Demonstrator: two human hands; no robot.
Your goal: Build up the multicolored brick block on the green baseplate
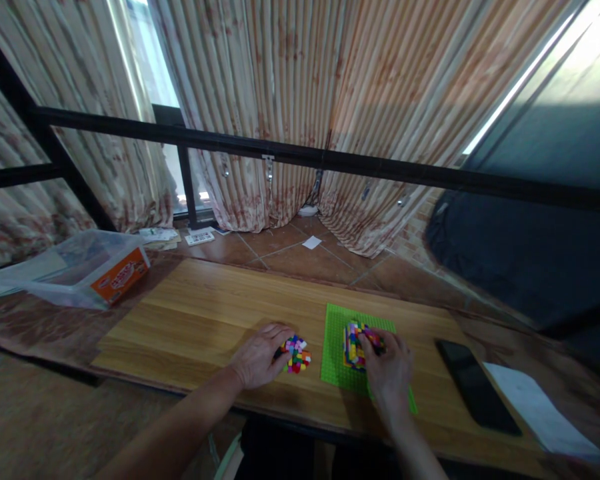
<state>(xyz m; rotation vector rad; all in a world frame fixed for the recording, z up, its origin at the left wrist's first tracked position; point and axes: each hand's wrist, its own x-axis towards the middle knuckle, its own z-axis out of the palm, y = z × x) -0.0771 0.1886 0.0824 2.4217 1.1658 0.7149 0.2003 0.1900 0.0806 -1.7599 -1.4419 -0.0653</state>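
A small pile of multicoloured toy building bricks point(297, 357) lies on the wooden tabletop. My left hand point(261, 357) rests at the pile's left edge, its thumb and fingers apart around the near bricks. To the right is a green studded baseplate point(334, 333), bearing a blocky structure of stacked colourful bricks point(353, 347). Over the right part of that structure is my right hand point(391, 367), its thumb and fingers drawn together at the top. Whatever sits between those fingertips is hidden.
A black phone point(475, 383) and a white paper point(543, 407) lie to the right. At the far left stands a clear plastic bin point(75, 267) with an orange label. A dark metal rail point(290, 153) runs across, beyond the wooden board point(205, 300), before the curtains.
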